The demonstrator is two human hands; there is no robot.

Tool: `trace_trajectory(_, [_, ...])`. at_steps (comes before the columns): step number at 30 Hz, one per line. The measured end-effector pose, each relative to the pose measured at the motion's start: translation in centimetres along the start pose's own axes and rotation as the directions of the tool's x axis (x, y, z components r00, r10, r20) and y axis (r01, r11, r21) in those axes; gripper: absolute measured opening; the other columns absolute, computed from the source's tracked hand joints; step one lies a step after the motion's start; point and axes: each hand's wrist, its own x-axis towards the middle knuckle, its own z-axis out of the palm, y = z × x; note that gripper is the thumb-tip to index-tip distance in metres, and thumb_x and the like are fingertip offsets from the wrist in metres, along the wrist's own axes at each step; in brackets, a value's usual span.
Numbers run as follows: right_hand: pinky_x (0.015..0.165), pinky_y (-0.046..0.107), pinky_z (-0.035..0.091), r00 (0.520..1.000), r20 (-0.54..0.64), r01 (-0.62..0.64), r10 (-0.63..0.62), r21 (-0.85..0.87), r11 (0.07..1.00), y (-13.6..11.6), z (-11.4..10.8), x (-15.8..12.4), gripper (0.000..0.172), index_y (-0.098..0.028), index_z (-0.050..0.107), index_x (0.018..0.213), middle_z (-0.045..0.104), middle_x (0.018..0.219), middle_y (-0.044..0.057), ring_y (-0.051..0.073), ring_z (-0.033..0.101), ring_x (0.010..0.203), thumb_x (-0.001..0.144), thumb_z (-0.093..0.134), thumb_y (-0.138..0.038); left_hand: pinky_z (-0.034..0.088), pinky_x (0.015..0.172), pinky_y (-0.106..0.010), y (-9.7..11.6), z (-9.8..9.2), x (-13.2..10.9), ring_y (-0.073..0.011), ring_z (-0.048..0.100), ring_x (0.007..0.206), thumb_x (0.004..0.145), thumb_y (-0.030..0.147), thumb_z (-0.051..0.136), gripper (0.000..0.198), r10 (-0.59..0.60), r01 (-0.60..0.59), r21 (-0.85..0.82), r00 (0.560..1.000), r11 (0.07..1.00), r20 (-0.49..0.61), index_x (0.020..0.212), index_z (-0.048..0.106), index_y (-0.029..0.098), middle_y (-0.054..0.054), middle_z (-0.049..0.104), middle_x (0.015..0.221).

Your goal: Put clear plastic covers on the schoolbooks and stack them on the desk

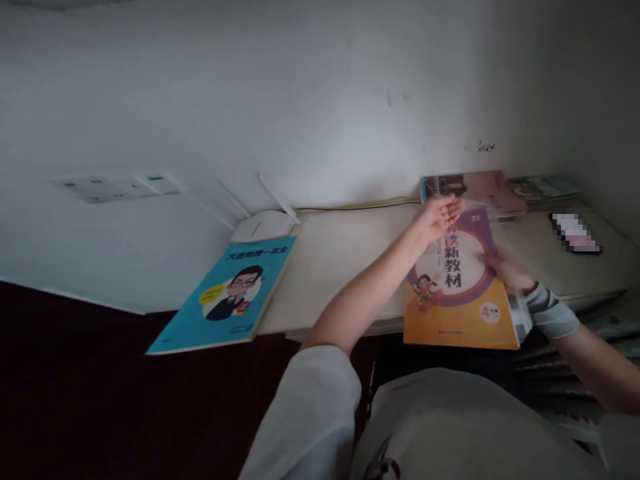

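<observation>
A purple and orange book with Chinese characters and a "4" on its cover is held up over the desk's front edge. My right hand, smeared by motion, grips it at the right edge. At its upper left corner is my left hand, palm turned up and fingers stretched out, not closed on anything. A pale, see-through blur shows around the book's top right edge; what it is I cannot make out. Behind the book lies a stack of books with a pinkish cover on top.
A blue book juts over the front of the white desk at left. Behind it stands a white router with raised antennas. A phone and more books lie at right. Wall sockets are at far left.
</observation>
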Motion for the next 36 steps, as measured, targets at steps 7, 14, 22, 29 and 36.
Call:
trace_trajectory(7, [0.074,0.037,0.06,0.999,0.05,-0.002,0.015,-0.249,0.968,2.8,-5.6,2.1,0.032,-0.021,0.064,0.092,0.074,0.087,0.005,0.022,0.071,0.08,0.08,0.062,-0.05,0.041,0.097,-0.033,-8.2,-1.2,5.3,-0.0124,0.067,0.07,0.085,0.011,0.058,0.014,-0.083,0.084,-0.029,0.995,0.996,0.05,0.071,0.062,0.012,-0.006,0.068,0.065])
trace_trajectory(14, [0.059,0.029,0.057,0.984,-0.144,-0.145,0.101,-0.331,0.932,1.8,-9.8,3.2,0.029,-0.018,0.06,0.085,0.073,0.08,0.009,0.016,0.068,0.063,0.09,0.049,-0.044,0.046,0.093,-0.037,-11.3,-2.5,6.8,-0.0153,0.066,0.074,0.083,0.032,0.066,0.02,0.025,-0.027,0.026,0.999,0.999,0.048,0.077,0.06,0.014,-0.006,0.067,0.069])
trace_trajectory(22, [0.041,0.019,0.045,0.971,-0.167,-0.227,0.171,-0.422,0.878,2.1,-9.0,3.5,0.023,-0.018,0.054,0.066,0.062,0.058,0.001,0.01,0.057,0.047,0.081,0.061,-0.033,0.037,0.107,-0.046,-6.3,-7.8,-3.8,-0.0273,0.053,0.124,0.091,0.047,0.049,0.041,0.261,-0.49,0.857,0.858,0.159,0.442,0.12,0.06,0.019,-0.014,0.061,0.129])
trace_trajectory(29, [0.04,0.023,0.048,0.981,-0.096,-0.195,0.17,-0.511,0.837,2.0,-8.0,3.9,0.025,-0.019,0.055,0.072,0.062,0.054,0.0,0.014,0.06,0.045,0.081,0.063,-0.042,0.022,0.109,-0.067,-14.0,-10.8,-14.3,-0.0455,0.016,0.144,0.078,0.071,0.053,0.094,-0.102,-0.486,0.728,0.857,-0.483,0.505,0.149,0.03,0.015,-0.024,0.025,0.155])
trace_trajectory(36, [0.039,0.025,0.048,0.996,-0.009,-0.072,0.092,-0.702,0.709,1.9,-7.5,2.8,0.024,-0.022,0.056,0.063,0.062,0.047,0.0,0.016,0.06,0.042,0.082,0.056,-0.036,0.026,0.114,-0.057,-14.0,-11.0,-13.9,-0.0367,0.021,0.145,0.083,0.066,0.05,0.075,-0.058,-0.528,0.743,0.829,-0.412,0.557,0.14,0.047,0.017,-0.017,0.032,0.154])
